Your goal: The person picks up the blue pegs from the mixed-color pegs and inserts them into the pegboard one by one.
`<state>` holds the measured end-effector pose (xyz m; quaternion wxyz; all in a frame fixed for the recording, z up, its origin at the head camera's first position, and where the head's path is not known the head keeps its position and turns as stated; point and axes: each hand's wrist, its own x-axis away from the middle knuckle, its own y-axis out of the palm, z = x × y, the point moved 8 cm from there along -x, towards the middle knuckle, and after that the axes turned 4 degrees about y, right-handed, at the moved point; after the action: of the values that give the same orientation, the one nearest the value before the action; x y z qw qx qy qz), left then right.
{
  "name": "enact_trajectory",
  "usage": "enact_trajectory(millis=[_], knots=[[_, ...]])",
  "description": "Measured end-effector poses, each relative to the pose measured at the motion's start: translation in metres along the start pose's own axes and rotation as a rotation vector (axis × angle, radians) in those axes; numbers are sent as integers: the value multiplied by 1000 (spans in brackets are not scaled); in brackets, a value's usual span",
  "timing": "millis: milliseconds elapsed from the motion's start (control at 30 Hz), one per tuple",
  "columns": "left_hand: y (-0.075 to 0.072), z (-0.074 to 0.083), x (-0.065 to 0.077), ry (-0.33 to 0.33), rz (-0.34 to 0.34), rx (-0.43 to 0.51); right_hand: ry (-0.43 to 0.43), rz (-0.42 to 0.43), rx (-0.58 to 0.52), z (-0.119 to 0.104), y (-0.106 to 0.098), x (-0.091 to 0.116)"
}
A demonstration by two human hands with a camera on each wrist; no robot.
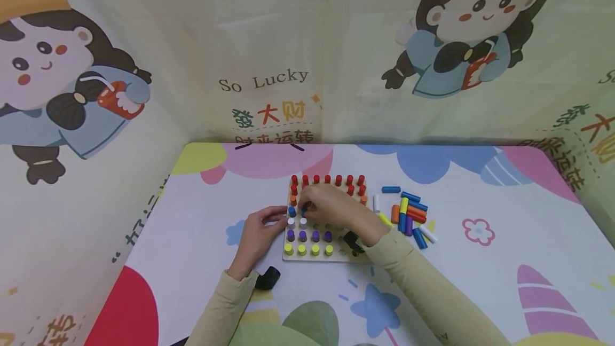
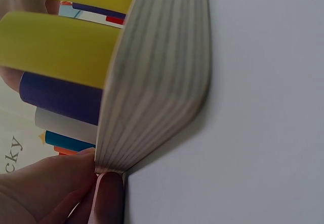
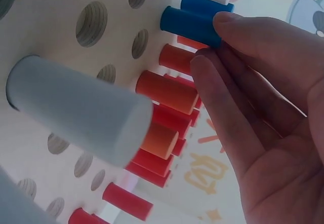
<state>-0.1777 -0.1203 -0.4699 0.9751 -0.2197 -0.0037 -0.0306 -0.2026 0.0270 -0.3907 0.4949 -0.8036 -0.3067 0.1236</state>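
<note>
While the right hand (image 3: 276, 82) pinches a blue peg (image 3: 190, 25) between thumb and finger, that peg stands on the pegboard (image 1: 309, 259), just beside a second blue peg (image 1: 292, 211). Whether its base is fully seated cannot be determined, as the hole is hidden. The left hand (image 1: 257, 236), fingers extended, touches the board edge on its own side.

Likely faults: the peg may tilt and bind if its base misses the hole centre. The pinching fingers may knock the orange pegs (image 3: 167, 91) just beyond them, because clearance is small. A lowered right wrist may catch the purple pegs (image 1: 315, 236) or yellow pegs (image 1: 315, 250), since the black wrist unit (image 1: 353, 240) sits low near those rows. The board may slide if pushed sideways with the left hand's contact too light.

Edges and clearance: the board's far rows of red pegs (image 1: 328, 179) limit travel beyond the right hand. Loose pegs (image 1: 416, 239) lie to the right of the right hand and may roll if brushed by the sleeve (image 1: 427, 287). The table (image 1: 504, 250) offers bare room left of the left hand, between the forearms, and farther right past the loose pegs.
</note>
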Motion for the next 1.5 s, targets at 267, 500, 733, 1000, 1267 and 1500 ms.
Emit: enact_trajectory(millis=[267, 500, 733, 1000, 1267, 1500], knots=[[-6, -5, 3, -10, 16, -19, -7, 26, -11, -2, -6, 5], [-9, -4, 2, -5, 10, -28, 7, 50, -45, 3, -13, 12], [-7, -4, -1, -29, 11, -29, 55, 54, -43, 14, -24, 22], [-6, -4, -2, -29, 12, -21, 37, 70, -5, 22, -33, 27], [-3, -3, -3, -19, 8, -14, 46, 102, -20, 37, -43, 36], [-1, -2, -3, -13, -1, -7, 72, 121, -5, 51, -50, 42]])
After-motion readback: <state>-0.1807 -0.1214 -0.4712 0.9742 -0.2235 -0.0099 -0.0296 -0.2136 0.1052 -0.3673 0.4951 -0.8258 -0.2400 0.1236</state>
